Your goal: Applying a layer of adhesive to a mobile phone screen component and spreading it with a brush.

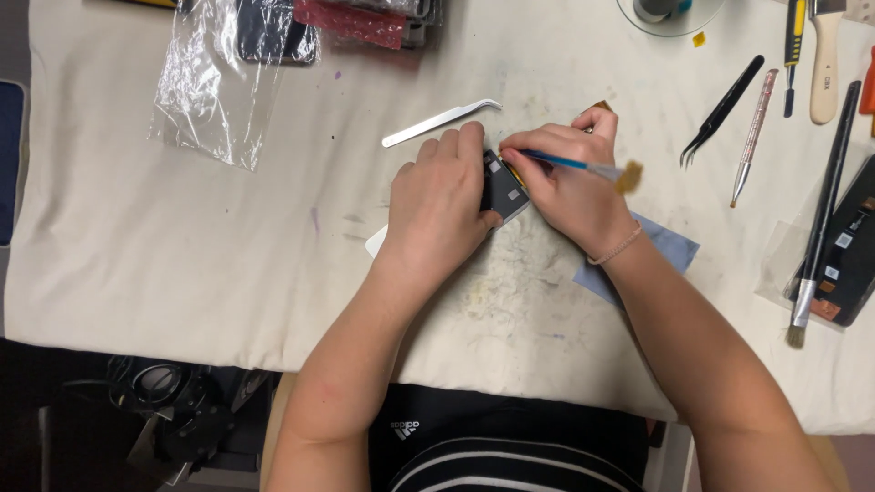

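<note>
My left hand (pixel 439 196) presses down on a small dark phone-like device (pixel 504 187) lying on the cream table cover (pixel 182 246). My right hand (pixel 570 178) grips a thin blue-handled brush (pixel 574 165), its bristle end pointing right and its handle tip at the device's top edge. Both hands meet over the device and hide most of it. A white corner (pixel 375 242) pokes out beneath my left wrist.
Silver tweezers (pixel 440 121) lie just above my left hand. Black tweezers (pixel 722 110), a glittery pen-like tool (pixel 753 137), a long black brush (pixel 820 219) and another dark device (pixel 848 246) sit at right. A clear plastic bag (pixel 214 82) lies upper left. A blue cloth (pixel 670 251) rests under my right forearm.
</note>
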